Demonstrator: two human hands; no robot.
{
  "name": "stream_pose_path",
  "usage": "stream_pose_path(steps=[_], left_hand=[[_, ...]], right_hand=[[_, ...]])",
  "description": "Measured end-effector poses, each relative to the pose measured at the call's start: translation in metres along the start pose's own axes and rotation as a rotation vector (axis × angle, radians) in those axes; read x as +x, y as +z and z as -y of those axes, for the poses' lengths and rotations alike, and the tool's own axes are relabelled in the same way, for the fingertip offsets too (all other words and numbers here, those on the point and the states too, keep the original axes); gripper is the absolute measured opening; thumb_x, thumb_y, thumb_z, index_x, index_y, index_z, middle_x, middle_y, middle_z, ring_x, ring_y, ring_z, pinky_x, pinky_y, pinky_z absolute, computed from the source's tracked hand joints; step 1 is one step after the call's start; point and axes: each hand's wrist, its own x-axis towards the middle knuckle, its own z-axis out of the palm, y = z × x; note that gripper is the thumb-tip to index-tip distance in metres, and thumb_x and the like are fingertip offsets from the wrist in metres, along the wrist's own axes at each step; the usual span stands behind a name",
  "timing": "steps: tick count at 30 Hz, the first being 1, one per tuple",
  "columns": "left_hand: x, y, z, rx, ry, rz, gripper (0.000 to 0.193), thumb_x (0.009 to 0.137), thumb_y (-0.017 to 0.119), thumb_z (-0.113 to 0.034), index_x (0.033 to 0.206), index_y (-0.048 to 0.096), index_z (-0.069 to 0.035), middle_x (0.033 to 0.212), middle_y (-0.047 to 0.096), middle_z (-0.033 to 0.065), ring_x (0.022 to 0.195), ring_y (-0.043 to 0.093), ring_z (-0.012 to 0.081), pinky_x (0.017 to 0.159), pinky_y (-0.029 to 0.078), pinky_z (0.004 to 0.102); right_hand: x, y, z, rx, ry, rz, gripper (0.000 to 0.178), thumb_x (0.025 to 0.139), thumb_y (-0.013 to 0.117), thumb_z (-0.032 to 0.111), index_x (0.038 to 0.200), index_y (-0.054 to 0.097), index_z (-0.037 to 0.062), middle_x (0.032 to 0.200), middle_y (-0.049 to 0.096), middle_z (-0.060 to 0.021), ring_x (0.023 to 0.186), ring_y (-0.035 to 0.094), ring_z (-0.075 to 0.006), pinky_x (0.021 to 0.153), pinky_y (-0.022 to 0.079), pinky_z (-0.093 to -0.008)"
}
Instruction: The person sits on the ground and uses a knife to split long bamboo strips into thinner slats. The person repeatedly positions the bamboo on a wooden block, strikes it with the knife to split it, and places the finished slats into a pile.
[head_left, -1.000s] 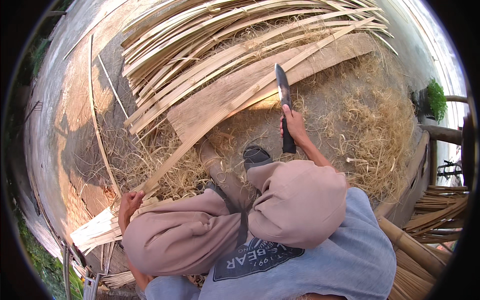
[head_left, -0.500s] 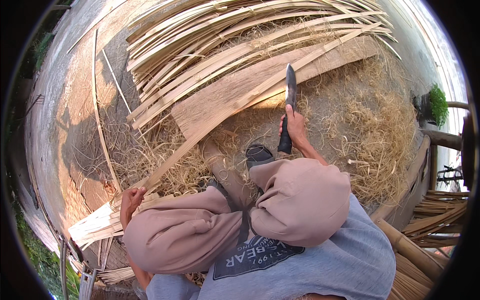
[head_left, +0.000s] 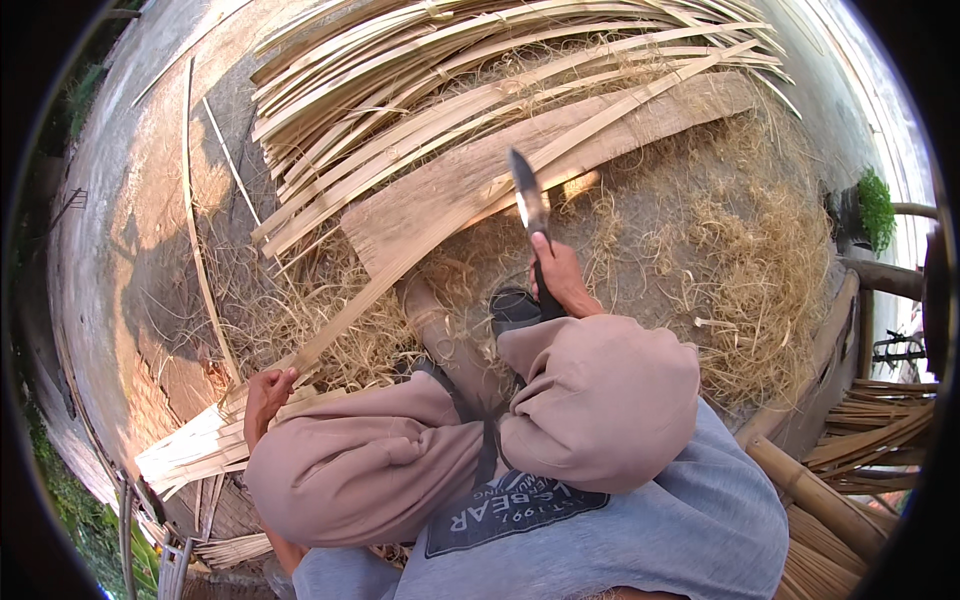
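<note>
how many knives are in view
1. The knife is in the right hand, blade raised over the wooden plank and bamboo strips. The left hand grips a strip's end. Others may lie hidden under the shavings.

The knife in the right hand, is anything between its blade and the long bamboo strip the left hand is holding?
Nothing visible. The knife, raised in the right hand, has only open air between it and the bamboo strip, which the left hand grips at its near end.
</note>
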Motion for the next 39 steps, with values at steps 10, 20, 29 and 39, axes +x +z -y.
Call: stream_pose_path(steps=[10, 20, 29, 39], left_hand=[[-0.004, 0.004, 0.021, -0.016, -0.004, -0.03, 0.053, 0.097, 0.069, -0.046, 0.068, 0.062, -0.003, 0.053, 0.046, -0.0024, 0.05, 0.037, 0.0089, 0.048, 0.026, 0.0325], [-0.005, 0.009, 0.047, -0.129, -0.121, -0.136, 0.053, 0.095, 0.07, -0.048, 0.068, 0.061, -0.004, 0.054, 0.043, -0.0038, 0.052, 0.036, 0.0083, 0.049, 0.025, 0.032], [-0.014, 0.007, 0.027, -0.072, -0.05, -0.052, 0.052, 0.096, 0.07, -0.047, 0.069, 0.061, -0.004, 0.054, 0.042, -0.004, 0.051, 0.034, 0.0079, 0.049, 0.024, 0.0328], [-0.006, 0.018, 0.029, -0.105, -0.058, -0.111, 0.053, 0.095, 0.071, -0.048, 0.069, 0.061, -0.003, 0.054, 0.043, -0.0032, 0.051, 0.034, 0.0094, 0.049, 0.024, 0.0334]], right_hand=[[0.043, -0.057, 0.033, -0.129, -0.093, -0.174, 0.057, 0.106, 0.05, 0.053, 0.083, 0.057, 0.0011, 0.06, 0.058, -0.0062, 0.046, 0.059, -0.0153, 0.042, 0.05, -0.0325], [0.022, -0.069, 0.042, -0.182, -0.023, -0.01, 0.055, 0.106, 0.051, 0.052, 0.084, 0.055, 0.002, 0.061, 0.057, -0.0052, 0.047, 0.057, -0.015, 0.042, 0.049, -0.0335], [0.021, -0.033, 0.029, 0.223, -0.008, -0.226, 0.056, 0.106, 0.052, 0.049, 0.082, 0.059, -0.0008, 0.061, 0.057, -0.0067, 0.049, 0.059, -0.0165, 0.043, 0.048, -0.0351], [0.003, -0.031, 0.024, -0.081, -0.013, -0.071, 0.054, 0.107, 0.049, 0.05, 0.083, 0.054, 0.0023, 0.062, 0.057, -0.0055, 0.047, 0.057, -0.0154, 0.043, 0.049, -0.0317]])
